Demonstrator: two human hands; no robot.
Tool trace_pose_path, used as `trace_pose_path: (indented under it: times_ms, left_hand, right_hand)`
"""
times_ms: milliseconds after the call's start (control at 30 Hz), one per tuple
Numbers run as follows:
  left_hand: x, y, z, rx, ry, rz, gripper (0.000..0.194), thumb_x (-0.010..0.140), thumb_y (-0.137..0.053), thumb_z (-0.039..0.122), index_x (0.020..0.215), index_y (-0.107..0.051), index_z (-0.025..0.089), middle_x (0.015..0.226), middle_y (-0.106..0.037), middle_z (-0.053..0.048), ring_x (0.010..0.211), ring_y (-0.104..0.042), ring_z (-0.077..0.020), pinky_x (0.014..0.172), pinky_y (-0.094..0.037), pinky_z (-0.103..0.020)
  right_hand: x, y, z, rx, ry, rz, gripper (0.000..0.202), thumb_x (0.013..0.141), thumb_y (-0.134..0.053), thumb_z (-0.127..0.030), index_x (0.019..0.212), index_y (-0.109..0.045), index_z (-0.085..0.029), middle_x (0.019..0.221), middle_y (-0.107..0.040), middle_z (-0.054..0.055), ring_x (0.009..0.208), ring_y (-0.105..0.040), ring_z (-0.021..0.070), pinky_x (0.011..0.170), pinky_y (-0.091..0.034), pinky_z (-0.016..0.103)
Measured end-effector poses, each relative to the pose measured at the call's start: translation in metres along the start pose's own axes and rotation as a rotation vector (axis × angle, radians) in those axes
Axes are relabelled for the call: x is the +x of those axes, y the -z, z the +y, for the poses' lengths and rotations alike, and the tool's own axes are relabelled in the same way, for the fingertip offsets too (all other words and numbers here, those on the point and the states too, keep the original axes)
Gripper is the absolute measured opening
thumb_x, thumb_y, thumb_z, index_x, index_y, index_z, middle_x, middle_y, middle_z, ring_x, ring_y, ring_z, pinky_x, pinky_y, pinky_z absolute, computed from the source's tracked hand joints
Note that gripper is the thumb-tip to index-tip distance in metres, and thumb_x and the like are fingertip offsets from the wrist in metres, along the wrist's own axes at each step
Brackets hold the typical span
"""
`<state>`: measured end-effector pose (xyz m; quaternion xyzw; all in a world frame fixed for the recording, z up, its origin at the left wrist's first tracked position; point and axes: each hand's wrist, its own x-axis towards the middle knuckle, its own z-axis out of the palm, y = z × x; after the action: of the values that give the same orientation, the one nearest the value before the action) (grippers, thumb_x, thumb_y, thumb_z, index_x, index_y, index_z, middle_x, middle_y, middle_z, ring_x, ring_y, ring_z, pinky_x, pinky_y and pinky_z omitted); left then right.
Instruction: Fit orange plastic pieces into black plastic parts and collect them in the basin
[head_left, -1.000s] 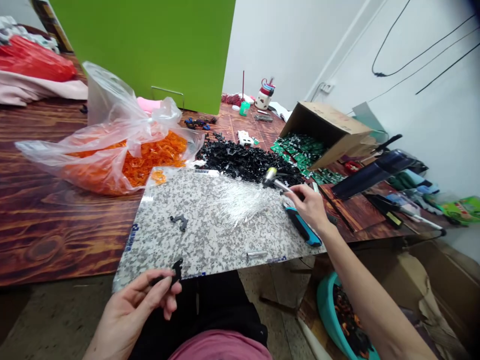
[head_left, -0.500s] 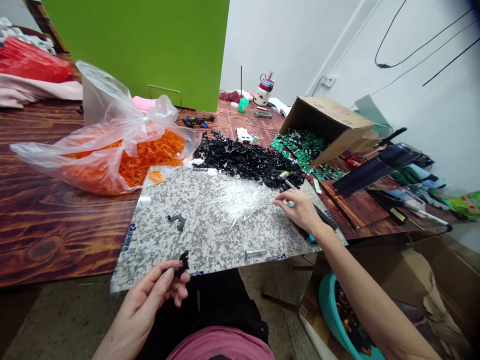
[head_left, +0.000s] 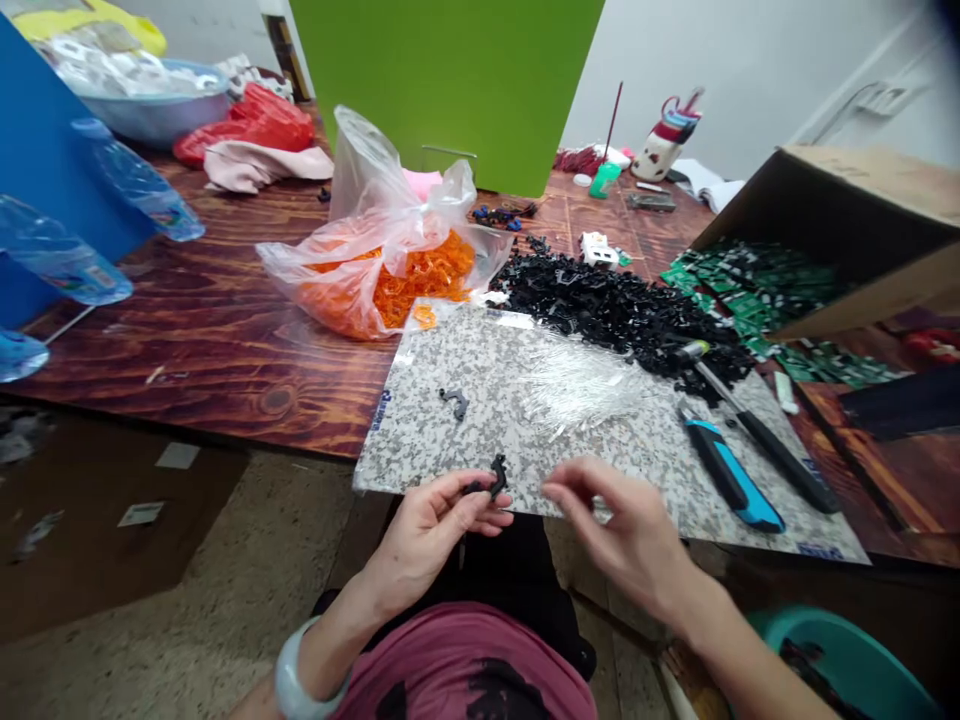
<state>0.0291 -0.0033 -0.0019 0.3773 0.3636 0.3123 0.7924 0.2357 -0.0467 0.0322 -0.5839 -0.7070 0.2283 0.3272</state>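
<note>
My left hand [head_left: 431, 525] pinches a small curved black plastic part [head_left: 499, 477] between thumb and fingers, over the front edge of the speckled granite-look board [head_left: 491, 365]. Just right of it is my right hand [head_left: 626, 525], thumb and fingertips pressed together; whatever they hold is too small to make out. The hands are apart. A heap of thin shiny pins [head_left: 577, 385] lies on the board beyond them. Left of the pins rests a single dark plastic part [head_left: 455, 403], shaped much like the held one. Blue-and-black cutting pliers [head_left: 731, 475] and a black-handled hammer [head_left: 784, 455] lie at the right.
Behind the board spreads a pile of black plastic parts [head_left: 607, 300]. A clear bag of orange parts [head_left: 360, 295] sits at back left. At right, a cardboard box [head_left: 877, 185] spills green circuit boards [head_left: 720, 290]. A teal tub [head_left: 855, 650] stands below the table's right side.
My right hand has left the pin heap and come toward me, close to my left hand. My left hand still holds the black part. The view has swung left.
</note>
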Motion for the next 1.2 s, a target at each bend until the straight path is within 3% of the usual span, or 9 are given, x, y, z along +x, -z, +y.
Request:
trace_pose_path:
  times_ms: [100, 200, 433, 933, 1200]
  left_hand:
    - [-0.002, 0.001, -0.001, -0.019, -0.009, -0.038, 0.030, 0.079, -0.069, 0.031, 0.104, -0.065, 0.014, 0.089, -0.076, -0.004, 0.082, -0.072, -0.0179, 0.078, -0.057, -0.028]
    - [-0.004, 0.002, -0.001, -0.035, 0.011, -0.052, 0.028, 0.080, -0.069, 0.029, 0.105, -0.067, 0.017, 0.087, -0.074, -0.001, 0.083, -0.070, -0.0152, 0.081, -0.056, -0.026]
    - [-0.006, 0.002, -0.001, 0.006, 0.063, -0.034, 0.035, 0.076, -0.073, 0.030, 0.106, -0.067, 0.015, 0.085, -0.074, -0.002, 0.079, -0.069, -0.0131, 0.079, -0.056, -0.024]
    - [-0.008, 0.000, -0.004, 0.043, 0.068, 0.058, 0.033, 0.074, -0.072, 0.035, 0.100, -0.070, 0.014, 0.089, -0.073, -0.004, 0.080, -0.068, -0.0175, 0.078, -0.056, -0.029]
    - [-0.009, 0.000, -0.002, 0.086, 0.048, 0.074, 0.028, 0.075, -0.070, 0.033, 0.096, -0.071, 0.013, 0.084, -0.073, -0.003, 0.077, -0.067, -0.0158, 0.076, -0.055, -0.026]
  right_hand:
    - [-0.004, -0.027, -0.019, 0.082, 0.093, -0.025, 0.007, 0.090, -0.050, -0.016, 0.090, -0.057, -0.020, 0.077, -0.063, 0.002, 0.067, -0.058, 0.0117, 0.062, -0.044, 0.021]
    - [-0.005, -0.037, -0.016, 0.092, 0.103, -0.038, 0.008, 0.090, -0.050, -0.014, 0.090, -0.056, -0.019, 0.077, -0.062, 0.001, 0.066, -0.057, 0.0103, 0.061, -0.043, 0.020]
    - [-0.004, -0.036, -0.012, 0.045, 0.105, -0.056, 0.008, 0.090, -0.051, -0.015, 0.084, -0.056, -0.018, 0.070, -0.057, -0.001, 0.060, -0.053, 0.0092, 0.058, -0.041, 0.019]
    - [0.000, -0.038, -0.019, 0.034, 0.023, -0.137, 0.014, 0.088, -0.050, -0.017, 0.076, -0.058, -0.018, 0.065, -0.057, 0.000, 0.055, -0.051, 0.0098, 0.053, -0.041, 0.019]
    - [0.002, -0.041, -0.020, 0.056, -0.007, -0.133, 0.013, 0.086, -0.053, -0.017, 0.073, -0.058, -0.018, 0.062, -0.055, -0.002, 0.054, -0.050, 0.0088, 0.053, -0.040, 0.018]
